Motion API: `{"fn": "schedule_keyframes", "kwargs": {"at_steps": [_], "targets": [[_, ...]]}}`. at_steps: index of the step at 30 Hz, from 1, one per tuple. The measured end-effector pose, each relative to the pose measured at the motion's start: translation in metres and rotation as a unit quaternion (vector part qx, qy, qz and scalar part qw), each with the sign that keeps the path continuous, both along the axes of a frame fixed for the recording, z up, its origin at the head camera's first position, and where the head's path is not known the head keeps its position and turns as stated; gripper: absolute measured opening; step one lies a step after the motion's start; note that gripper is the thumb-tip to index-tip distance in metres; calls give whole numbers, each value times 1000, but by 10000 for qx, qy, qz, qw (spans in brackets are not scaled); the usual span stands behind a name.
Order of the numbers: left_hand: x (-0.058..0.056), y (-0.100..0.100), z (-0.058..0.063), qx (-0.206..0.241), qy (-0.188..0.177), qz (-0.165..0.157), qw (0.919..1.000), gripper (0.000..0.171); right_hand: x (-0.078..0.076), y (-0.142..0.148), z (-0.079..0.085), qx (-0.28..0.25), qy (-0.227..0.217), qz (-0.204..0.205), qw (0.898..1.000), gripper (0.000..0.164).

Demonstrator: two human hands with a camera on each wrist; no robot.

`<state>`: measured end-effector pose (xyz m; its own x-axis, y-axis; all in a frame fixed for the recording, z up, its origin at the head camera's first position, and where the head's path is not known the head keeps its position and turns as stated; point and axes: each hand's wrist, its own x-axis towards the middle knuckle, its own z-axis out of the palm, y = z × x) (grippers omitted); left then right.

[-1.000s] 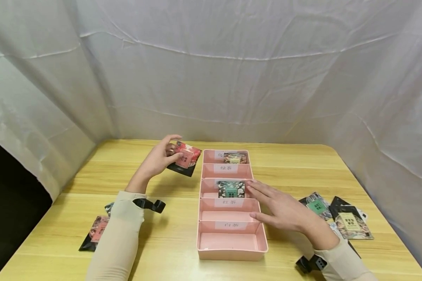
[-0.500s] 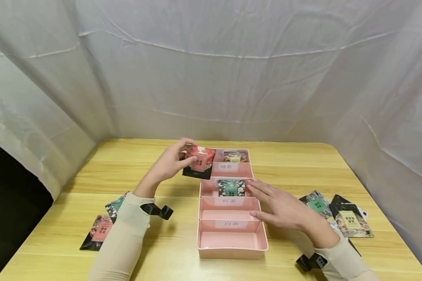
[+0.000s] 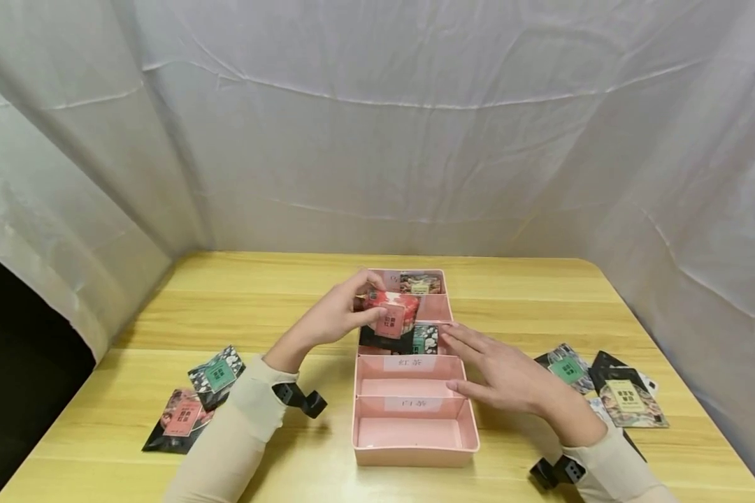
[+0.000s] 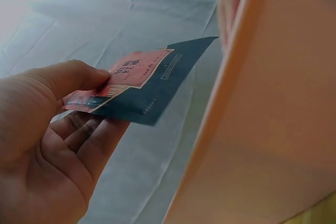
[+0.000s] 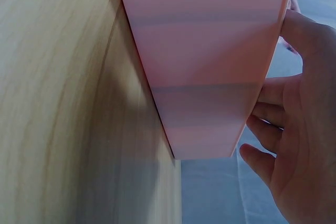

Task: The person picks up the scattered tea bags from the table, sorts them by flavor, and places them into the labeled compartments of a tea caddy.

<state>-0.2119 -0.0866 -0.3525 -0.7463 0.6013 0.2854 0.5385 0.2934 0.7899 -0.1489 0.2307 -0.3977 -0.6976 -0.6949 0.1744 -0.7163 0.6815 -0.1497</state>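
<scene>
My left hand (image 3: 333, 314) pinches a red-and-black tea packet (image 3: 390, 325) between thumb and fingers, over the middle of a pink divided box (image 3: 409, 429). In the left wrist view the packet (image 4: 157, 82) is tilted, its dark end pointing toward the box wall (image 4: 262, 114). Below it, a green-labelled tea packet (image 3: 426, 340) in the middle compartment is partly covered. My right hand (image 3: 503, 370) lies at the box's right rim with fingers extended; the right wrist view has its fingertips along the rim of the box (image 5: 205, 51). A yellow-labelled packet (image 3: 420, 283) sits in the farthest compartment.
Left of the box lie a green-labelled packet (image 3: 217, 376) and a red-labelled packet (image 3: 179, 423) beside my left sleeve. Several more packets, including a yellow-labelled one (image 3: 629, 402), overlap on the right of the wooden table (image 3: 509, 293). White paper labels (image 3: 409, 362) mark the dividers.
My left hand has carried the red-and-black tea packet rightward and nearer to me, from beside the box to over its middle compartments. My right hand has stayed at the rim.
</scene>
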Motion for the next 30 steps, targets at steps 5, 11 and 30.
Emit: {"fn": "schedule_keyframes", "kwargs": {"at_steps": [5,11,30], "targets": [[8,12,-4,-191,-44,-270,9994,20,0,0,-1,-15,-9,-14,10000,75],[16,22,-5,-514,358,-250,9977,16,0,0,-2,-46,-19,-32,10000,75],[32,30,-6,-1673,5,-1012,9807,22,-1,-1,-2,-60,-30,17,10000,75]]}}
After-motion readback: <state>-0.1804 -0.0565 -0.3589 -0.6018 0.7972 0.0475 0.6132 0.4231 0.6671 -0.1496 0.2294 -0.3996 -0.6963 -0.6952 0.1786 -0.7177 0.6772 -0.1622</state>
